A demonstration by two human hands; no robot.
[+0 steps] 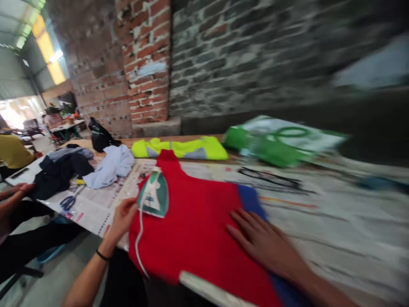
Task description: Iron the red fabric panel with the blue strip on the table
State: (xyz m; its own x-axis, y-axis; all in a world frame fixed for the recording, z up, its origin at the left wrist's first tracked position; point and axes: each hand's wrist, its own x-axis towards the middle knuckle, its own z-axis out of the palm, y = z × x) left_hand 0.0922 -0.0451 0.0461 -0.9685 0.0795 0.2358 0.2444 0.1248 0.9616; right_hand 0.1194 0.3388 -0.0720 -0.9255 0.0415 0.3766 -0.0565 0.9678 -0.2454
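Observation:
A red garment (198, 213) with blue along its right side lies spread in front of me. On its upper left rests a flat green-and-white piece (161, 192), pointed at the top, with a white cord (138, 245) running down from beside it. My left hand (123, 215), a black band on its wrist, is at the garment's left edge beside the green-and-white piece. Its fingers are curled together; what they pinch, if anything, is hidden. My right hand (260, 236) lies flat on the red and blue cloth, fingers stretched out and empty.
Newspaper (96, 207) covers the table. Behind lie a folded yellow garment (198, 149) and a green-and-white bag (281, 138). Dark clothes (60, 172), a pale cloth (111, 164) and scissors (67, 201) are on the left, near another person's hand (15, 192). A brick wall (230, 55) stands behind.

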